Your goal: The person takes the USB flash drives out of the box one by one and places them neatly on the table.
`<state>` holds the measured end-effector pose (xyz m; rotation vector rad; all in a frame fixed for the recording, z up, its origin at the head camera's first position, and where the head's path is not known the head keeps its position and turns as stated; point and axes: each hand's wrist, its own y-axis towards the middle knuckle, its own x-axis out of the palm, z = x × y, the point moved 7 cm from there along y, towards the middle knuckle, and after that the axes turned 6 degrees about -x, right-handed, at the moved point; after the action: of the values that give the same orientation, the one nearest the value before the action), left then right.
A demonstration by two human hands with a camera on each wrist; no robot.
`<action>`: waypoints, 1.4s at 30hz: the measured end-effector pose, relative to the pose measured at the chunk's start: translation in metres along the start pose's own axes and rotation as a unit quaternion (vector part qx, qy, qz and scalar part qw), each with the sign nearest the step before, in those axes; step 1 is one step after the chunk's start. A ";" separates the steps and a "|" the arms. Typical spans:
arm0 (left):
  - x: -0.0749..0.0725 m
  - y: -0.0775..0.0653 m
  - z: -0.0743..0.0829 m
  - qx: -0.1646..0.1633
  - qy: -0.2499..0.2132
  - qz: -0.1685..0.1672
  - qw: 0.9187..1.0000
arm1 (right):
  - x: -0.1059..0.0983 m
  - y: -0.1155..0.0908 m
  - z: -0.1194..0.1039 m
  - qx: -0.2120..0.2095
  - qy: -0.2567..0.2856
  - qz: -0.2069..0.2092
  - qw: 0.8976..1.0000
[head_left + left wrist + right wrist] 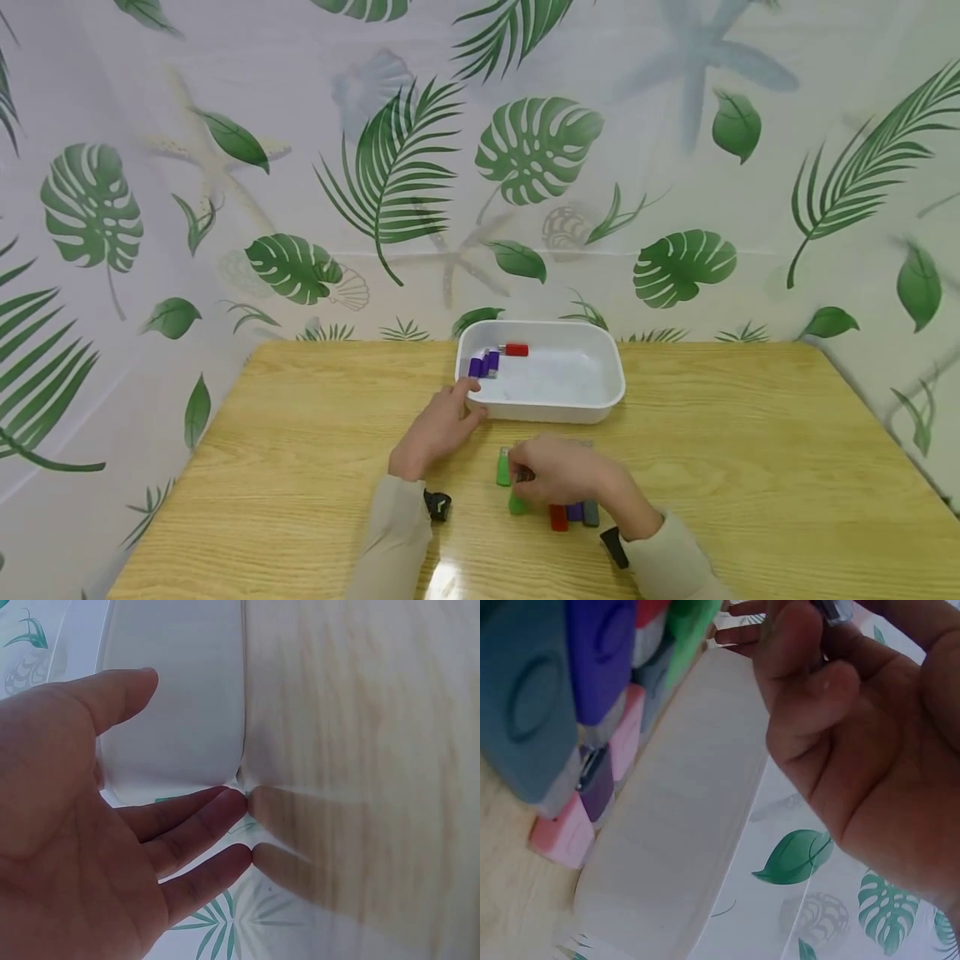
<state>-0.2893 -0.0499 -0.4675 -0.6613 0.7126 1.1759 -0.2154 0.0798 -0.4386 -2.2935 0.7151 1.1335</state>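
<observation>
My left hand (438,425) lies at the near left corner of a white tray (540,411), its index fingertip right at the rim. In the left wrist view its thumb lies over the tray's wall and the other fingers reach down to the table, loosely extended. My right hand (562,471) pinches a USB stick, whose metal end (836,610) shows between the fingers; the rest is hidden. Around it on the table lie USB sticks: a green one (503,468), a red one (558,517), a grey one (591,513), and pink ones (564,834) in the right wrist view.
Inside the tray, a red USB stick (517,350) and several purple ones (492,362) lie at the left end. The tray stands near the back edge of the wooden table (300,467). Behind it hangs a leaf-patterned cloth (420,275).
</observation>
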 end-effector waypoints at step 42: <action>0.001 0.000 0.000 0.016 -0.001 0.011 1.000 | 0.022 0.004 0.009 0.039 -0.018 -0.010 0.999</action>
<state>-0.2890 -0.0493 -0.4688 -0.6268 0.7369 1.1838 -0.2115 0.0772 -0.4625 -2.2051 0.7084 1.1162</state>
